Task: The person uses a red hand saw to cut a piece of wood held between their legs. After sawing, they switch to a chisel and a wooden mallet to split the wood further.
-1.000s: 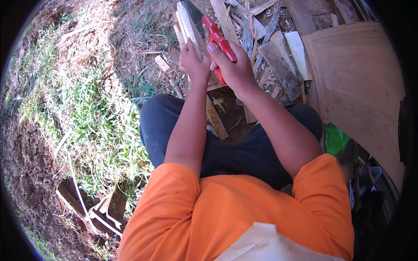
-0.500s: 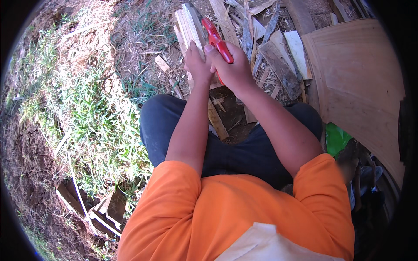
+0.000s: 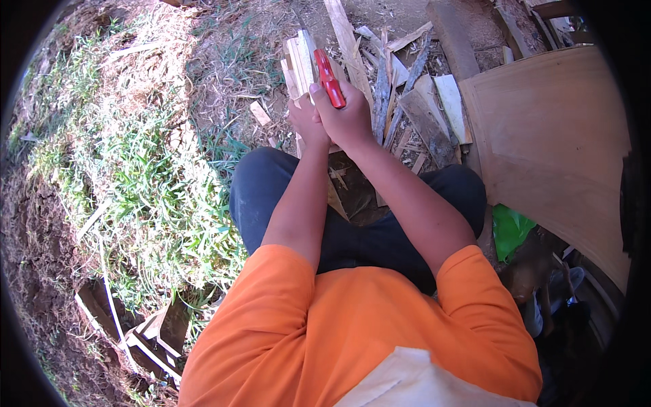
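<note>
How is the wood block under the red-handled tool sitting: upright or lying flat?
Upright, it seems: the pale wood block stands on end with the left hand gripping its lower part, and the right hand holds the red-handled tool against it.

L hand (image 3: 306,121) grips wood strips (image 3: 299,64), R hand (image 3: 349,119) red-handled tool (image 3: 329,79).

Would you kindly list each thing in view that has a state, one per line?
Left hand: closed around the bundle.
Right hand: gripping the red-handled tool.
Wooden slat bundle: held upright, off the ground.
Red-handled tool: held against the bundle; working end hidden.
Plywood sheet: lying flat.
Wood scraps: scattered loose on the ground.
</note>
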The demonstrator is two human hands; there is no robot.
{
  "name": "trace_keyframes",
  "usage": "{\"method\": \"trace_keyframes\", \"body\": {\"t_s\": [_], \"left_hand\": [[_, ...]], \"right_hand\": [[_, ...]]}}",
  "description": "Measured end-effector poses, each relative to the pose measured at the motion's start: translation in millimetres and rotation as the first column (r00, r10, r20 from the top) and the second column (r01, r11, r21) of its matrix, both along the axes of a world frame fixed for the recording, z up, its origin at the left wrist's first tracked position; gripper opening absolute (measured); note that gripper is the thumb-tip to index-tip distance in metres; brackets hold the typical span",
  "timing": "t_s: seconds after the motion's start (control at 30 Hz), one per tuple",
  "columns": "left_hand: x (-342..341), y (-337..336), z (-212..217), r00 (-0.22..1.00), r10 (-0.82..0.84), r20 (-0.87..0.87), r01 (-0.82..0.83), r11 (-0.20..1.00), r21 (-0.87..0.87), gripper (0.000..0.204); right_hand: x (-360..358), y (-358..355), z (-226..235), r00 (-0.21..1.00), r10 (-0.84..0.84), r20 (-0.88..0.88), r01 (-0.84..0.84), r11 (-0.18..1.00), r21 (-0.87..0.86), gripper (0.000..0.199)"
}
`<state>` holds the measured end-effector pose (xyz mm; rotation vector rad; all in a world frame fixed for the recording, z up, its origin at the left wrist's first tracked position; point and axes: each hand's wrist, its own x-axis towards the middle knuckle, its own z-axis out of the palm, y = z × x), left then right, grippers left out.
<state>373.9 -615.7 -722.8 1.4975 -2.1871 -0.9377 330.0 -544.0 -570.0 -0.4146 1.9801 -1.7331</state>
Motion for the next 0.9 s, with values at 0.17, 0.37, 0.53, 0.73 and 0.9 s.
{"method": "trace_keyframes", "body": {"t_s": [0.17, 0.37, 0.53, 0.73, 0.9], "left_hand": [[-6.0, 10.5, 33.0, 1.000, -0.013, 0.002, 0.012, 0.957, 0.288, 0.087], [7.8, -7.8, 15.3, 0.995, -0.062, 0.075, 0.040, 0.963, 0.265, 0.088], [1.9, -3.9, 35.5, 0.994, -0.085, 0.071, 0.050, 0.915, 0.401, 0.079], [-1.0, 1.5, 31.1, 0.997, -0.034, 0.069, 0.006, 0.931, 0.365, 0.076], [1.0, -6.9, 3.1, 1.000, 0.008, 0.023, -0.016, 0.923, 0.386, 0.077]], "right_hand": [[3.9, -4.8, -13.1, 0.994, -0.110, -0.023, 0.111, 0.993, 0.049, 0.033], [25.4, -26.2, 4.4, 0.931, -0.358, 0.070, 0.363, 0.930, -0.064, 0.026], [24.5, -22.2, 1.7, 0.917, -0.244, -0.314, 0.243, 0.969, -0.045, 0.045], [26.3, -8.9, 24.6, 0.967, -0.061, -0.246, 0.069, 0.997, 0.027, 0.056], [49.3, 11.4, 39.3, 0.941, 0.003, -0.340, 0.012, 0.999, 0.042, 0.056]]}}
